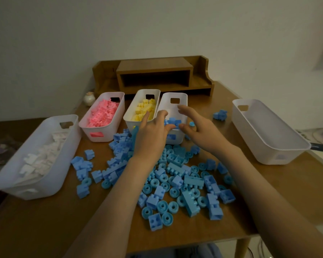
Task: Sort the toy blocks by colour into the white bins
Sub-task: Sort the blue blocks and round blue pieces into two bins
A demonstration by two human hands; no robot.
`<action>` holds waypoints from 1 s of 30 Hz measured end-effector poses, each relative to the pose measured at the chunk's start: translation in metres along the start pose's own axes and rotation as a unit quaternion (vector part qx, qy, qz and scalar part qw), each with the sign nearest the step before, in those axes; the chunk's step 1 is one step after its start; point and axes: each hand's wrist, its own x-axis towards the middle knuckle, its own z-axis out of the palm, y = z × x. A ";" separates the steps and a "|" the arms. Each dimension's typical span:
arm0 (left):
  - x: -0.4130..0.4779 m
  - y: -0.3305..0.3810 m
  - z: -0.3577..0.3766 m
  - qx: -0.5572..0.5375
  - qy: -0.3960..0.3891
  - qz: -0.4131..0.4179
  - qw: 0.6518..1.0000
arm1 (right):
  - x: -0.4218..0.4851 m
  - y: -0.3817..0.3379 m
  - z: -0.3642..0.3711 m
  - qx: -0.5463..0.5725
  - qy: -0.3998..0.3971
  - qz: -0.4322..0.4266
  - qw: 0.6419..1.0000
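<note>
Partly the blue bin (182, 98) was hidden: both hands hung over its near end, so only a few blue pieces showed inside it between them, and how full it was could not be told. The left hand (153, 133) reached across the near rim with fingers loosely spread and gripped nothing visible. The right hand (199, 131) was held wide over the bin's right side, fingers straight, also holding nothing that showed. A small round piece (191, 124) sat just beside that hand; whether it touched a finger was unclear. Both forearms covered part of the blue blocks (177, 181), a loose heap of studded bricks and ring-shaped wheels spread on the table (35, 229) just in front of the blue bin, with strays out to the left and a small clump (220, 114) well apart to the right. The yellow bin (140, 95) stood just beside the blue one, the pink bin (104, 131) near it, the left bin (50, 179) held white pieces, and the right bin (268, 138) stood apart. A shelf (155, 66) and a dim, blurred jar (89, 99) stood behind.
</note>
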 end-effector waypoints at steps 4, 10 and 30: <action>0.002 0.009 -0.007 0.031 -0.045 -0.026 0.998 | 0.003 -0.005 -0.007 0.015 -0.014 0.031 0.999; 0.014 0.001 0.004 0.097 -0.031 -0.038 0.994 | -0.002 -0.014 -0.031 -0.115 -0.118 0.066 0.984; -0.085 0.032 -0.043 0.108 -0.230 0.000 0.967 | -0.089 -0.013 -0.040 -0.078 -0.084 0.091 0.989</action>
